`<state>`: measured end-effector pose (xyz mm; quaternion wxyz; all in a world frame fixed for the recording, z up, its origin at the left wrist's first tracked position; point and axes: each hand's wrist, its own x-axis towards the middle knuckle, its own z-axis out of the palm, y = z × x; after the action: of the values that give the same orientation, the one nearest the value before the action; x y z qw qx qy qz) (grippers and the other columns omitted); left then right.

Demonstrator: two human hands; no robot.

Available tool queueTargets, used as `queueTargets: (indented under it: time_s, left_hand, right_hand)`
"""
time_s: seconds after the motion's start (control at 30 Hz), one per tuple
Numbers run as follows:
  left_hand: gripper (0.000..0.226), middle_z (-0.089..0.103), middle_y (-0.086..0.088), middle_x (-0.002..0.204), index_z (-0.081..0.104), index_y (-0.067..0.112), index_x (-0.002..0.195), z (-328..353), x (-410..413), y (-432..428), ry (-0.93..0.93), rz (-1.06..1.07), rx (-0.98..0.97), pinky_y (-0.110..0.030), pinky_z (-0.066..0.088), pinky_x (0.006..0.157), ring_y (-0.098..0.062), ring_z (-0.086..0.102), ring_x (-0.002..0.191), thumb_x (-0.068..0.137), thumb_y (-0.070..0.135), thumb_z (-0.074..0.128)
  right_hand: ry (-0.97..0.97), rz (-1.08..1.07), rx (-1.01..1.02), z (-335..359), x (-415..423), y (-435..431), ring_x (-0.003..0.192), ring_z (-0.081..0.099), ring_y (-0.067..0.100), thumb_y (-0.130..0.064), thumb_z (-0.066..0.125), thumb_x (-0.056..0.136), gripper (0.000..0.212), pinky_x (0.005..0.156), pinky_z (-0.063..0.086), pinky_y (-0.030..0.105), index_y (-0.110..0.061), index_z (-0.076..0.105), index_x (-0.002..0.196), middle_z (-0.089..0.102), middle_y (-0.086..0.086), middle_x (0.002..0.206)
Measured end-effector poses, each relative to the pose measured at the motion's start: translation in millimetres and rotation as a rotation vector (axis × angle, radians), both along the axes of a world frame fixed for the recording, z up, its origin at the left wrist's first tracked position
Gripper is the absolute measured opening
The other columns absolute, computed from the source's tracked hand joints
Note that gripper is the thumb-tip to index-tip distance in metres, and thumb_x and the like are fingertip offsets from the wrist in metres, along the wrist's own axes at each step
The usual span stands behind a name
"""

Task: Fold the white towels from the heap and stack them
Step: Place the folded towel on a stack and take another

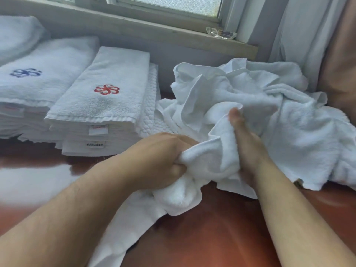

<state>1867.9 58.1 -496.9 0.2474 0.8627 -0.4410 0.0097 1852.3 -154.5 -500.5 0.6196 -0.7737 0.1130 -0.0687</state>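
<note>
1. The left hand (159, 160) is clenched round a bunched part of a crumpled white terry towel (204, 164), thumb and fingers curled tightly into the cloth; the towel's loose end trails toward the near left, under the left forearm, and lies on the glossy reddish-brown surface (221, 237)
2. The right hand (244, 143) is seen edge-on, thumb laid along a raised fold of the same towel; its fingers are buried in cloth, so whether it grips or merely presses cannot be told
3. The heap of rumpled white towels (279, 105) lies just behind and to the right of the hands, touching the held towel; it reaches back to the white curtain (300, 35)
4. To the left stands a stack of folded white towels with a red flower emblem (107, 97) on top (small labels show at its near edge); a quilted white cloth (152, 105) lies against its right side
5. Further left is a stack of folded white towels with a blue flower emblem (38, 79)
6. A clear glass dish (221, 33) sits on the pale wooden window sill (134, 29) behind
</note>
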Motion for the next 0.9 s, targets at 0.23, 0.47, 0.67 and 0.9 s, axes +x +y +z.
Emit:
queueTargets:
  time_s: [0.23,0.47,0.67,0.9]
  left_hand:
    - [0.032,0.063,0.015,0.087,0.057,0.033,0.086,-7,-6,-3,0.086,-0.036,-0.046,-0.028,0.050,0.073,-0.005,0.061,0.087,0.072,0.062,0.058]
    - [0.009,0.063,0.013,0.087,0.058,0.034,0.085,6,-17,-14,0.019,0.124,0.214,-0.030,0.047,0.065,-0.014,0.061,0.084,0.079,0.039,0.061]
    - [0.023,0.055,0.005,0.100,0.063,0.012,0.085,52,-50,4,-0.377,0.139,-0.035,-0.043,0.050,0.070,-0.022,0.060,0.086,0.077,-0.007,0.054]
    - [0.040,0.057,0.013,0.117,0.064,0.033,0.108,54,-106,13,-0.255,0.236,0.432,-0.038,0.047,0.091,-0.015,0.057,0.109,0.077,0.009,0.052]
  right_hand:
    - [0.194,0.186,-0.360,-2,-1,-8,0.037,0.051,-0.002,-0.046,0.066,0.086,0.036,0.035,0.034,0.012,-0.026,0.074,0.058,0.060,-0.012,0.047]
    - [0.248,0.018,-0.239,13,4,11,0.056,0.065,0.006,-0.031,0.062,0.096,0.024,0.045,0.046,0.014,-0.012,0.068,0.082,0.071,-0.004,0.063]
    - [-0.452,-0.131,0.348,69,-45,11,0.055,0.052,0.009,-0.026,0.058,0.071,0.018,0.047,0.045,0.024,-0.026,0.056,0.054,0.052,-0.009,0.059]
    - [-0.091,-0.609,0.391,8,-120,-36,0.078,0.060,0.025,-0.005,0.051,0.075,0.015,0.066,0.046,0.033,-0.010,0.062,0.083,0.060,0.003,0.083]
